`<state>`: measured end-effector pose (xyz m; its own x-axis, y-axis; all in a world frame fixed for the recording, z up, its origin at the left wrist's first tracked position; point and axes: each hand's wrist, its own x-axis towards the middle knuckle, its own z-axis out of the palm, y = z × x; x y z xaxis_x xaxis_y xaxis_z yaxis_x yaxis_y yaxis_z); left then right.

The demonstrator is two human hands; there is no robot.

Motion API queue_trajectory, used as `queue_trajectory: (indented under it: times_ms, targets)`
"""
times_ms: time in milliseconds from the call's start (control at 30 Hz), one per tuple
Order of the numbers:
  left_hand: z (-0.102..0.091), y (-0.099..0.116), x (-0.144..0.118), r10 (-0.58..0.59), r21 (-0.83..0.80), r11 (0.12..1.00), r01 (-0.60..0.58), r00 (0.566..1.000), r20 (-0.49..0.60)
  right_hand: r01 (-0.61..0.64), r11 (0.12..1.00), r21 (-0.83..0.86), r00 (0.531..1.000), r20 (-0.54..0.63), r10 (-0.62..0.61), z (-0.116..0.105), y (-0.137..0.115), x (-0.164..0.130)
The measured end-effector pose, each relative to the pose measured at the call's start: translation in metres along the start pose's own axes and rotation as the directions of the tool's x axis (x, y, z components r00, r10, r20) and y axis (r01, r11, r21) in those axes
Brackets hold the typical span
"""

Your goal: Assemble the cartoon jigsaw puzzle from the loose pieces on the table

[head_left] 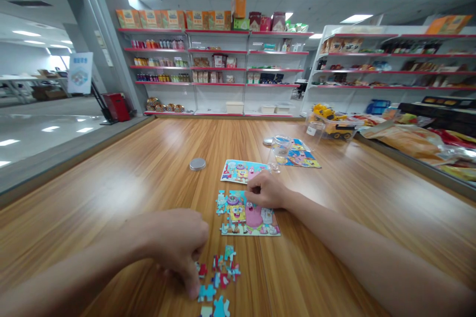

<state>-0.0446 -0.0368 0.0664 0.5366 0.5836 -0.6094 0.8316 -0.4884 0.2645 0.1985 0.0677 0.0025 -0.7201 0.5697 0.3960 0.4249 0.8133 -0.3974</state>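
Blue loose puzzle pieces (219,277) lie right of the left hand (174,247), whose curled fingers press one. Right hand (266,190), fingers bunched, rests on the far assembled puzzle (247,218).

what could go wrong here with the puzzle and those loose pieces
The left hand rests among the loose pieces near the table edge, so a sweep might push some off. The right hand presses the half-built puzzle; a slip could shift joined pieces. The open jar might tip.

On the desk (111,183) I saw the half-built puzzle (248,215) at the centre, loose pieces (219,277) before it, a reference card (240,171) behind, a round lid (197,164) to its left, and shelves (215,67) beyond.
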Motion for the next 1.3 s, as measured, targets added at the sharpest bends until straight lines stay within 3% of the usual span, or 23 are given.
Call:
queue_trajectory:
  times_ms: [67, 133, 333, 400, 533, 633, 700, 767, 833, 933, 1000, 1033, 1167, 1300]
  targets:
    - [0.002, 0.008, 0.005, 0.096, 0.094, 0.992, -0.085, 0.989, -0.116, -0.004, 1.0, 0.004, 1.0, 0.001, 0.004, 0.0, 0.0, 0.0]
    - [0.003, 0.011, 0.009, 0.164, 0.102, 0.983, -0.151, 0.976, -0.14, -0.008, 1.0, 0.003, 1.0, 0.0, 0.008, 0.0, 0.001, 0.0]
    - [0.005, 0.009, 0.015, 0.166, 0.038, 0.986, -0.161, 0.968, -0.19, -0.006, 1.0, -0.008, 1.0, 0.0, 0.006, 0.0, 0.0, -0.001]
    - [0.003, 0.009, 0.013, 0.128, -0.011, 0.991, -0.13, 0.985, -0.115, -0.004, 1.0, -0.018, 1.0, -0.006, 0.004, 0.0, 0.0, -0.001]
    - [0.002, 0.01, 0.005, -0.011, -0.107, 0.994, 0.031, 0.984, 0.179, 0.03, 0.996, -0.08, 0.999, -0.011, -0.031, -0.001, -0.002, -0.001]
    - [0.004, 0.012, 0.005, -0.083, -0.104, 0.989, 0.107, 0.972, 0.22, 0.017, 0.973, -0.232, 1.0, 0.017, -0.013, -0.007, -0.019, 0.003]
    - [0.005, 0.012, 0.008, -0.089, -0.132, 0.983, 0.126, 0.963, 0.254, -0.055, 0.935, -0.349, 0.995, 0.054, 0.078, -0.014, -0.042, 0.007]
    - [0.004, 0.009, 0.012, -0.092, -0.187, 0.969, 0.164, 0.936, 0.34, -0.092, 0.908, -0.41, 0.97, 0.17, 0.175, -0.021, -0.072, 0.011]
    - [0.003, 0.005, 0.017, -0.092, -0.223, 0.955, 0.198, 0.907, 0.411, -0.037, 0.912, -0.409, 0.922, 0.337, 0.189, -0.028, -0.1, 0.011]
    - [0.001, -0.002, 0.022, -0.071, -0.248, 0.946, 0.21, 0.877, 0.475, 0.008, 0.927, -0.375, 0.772, 0.591, 0.233, -0.034, -0.126, 0.009]
    - [0.001, -0.005, 0.024, -0.032, -0.285, 0.939, 0.191, 0.876, 0.482, 0.009, 0.917, -0.399, 0.679, 0.675, 0.287, -0.036, -0.13, 0.006]
    - [0.001, -0.006, 0.025, -0.012, -0.303, 0.936, 0.179, 0.877, 0.48, 0.01, 0.907, -0.422, 0.657, 0.686, 0.312, -0.037, -0.131, 0.005]
    - [0.003, -0.006, 0.025, 0.011, -0.326, 0.932, 0.156, 0.889, 0.458, 0.018, 0.907, -0.422, 0.675, 0.674, 0.3, -0.037, -0.139, 0.001]
    - [0.004, -0.005, 0.025, 0.011, -0.325, 0.935, 0.142, 0.904, 0.427, 0.025, 0.944, -0.328, 0.612, 0.752, 0.245, -0.027, -0.156, -0.002]
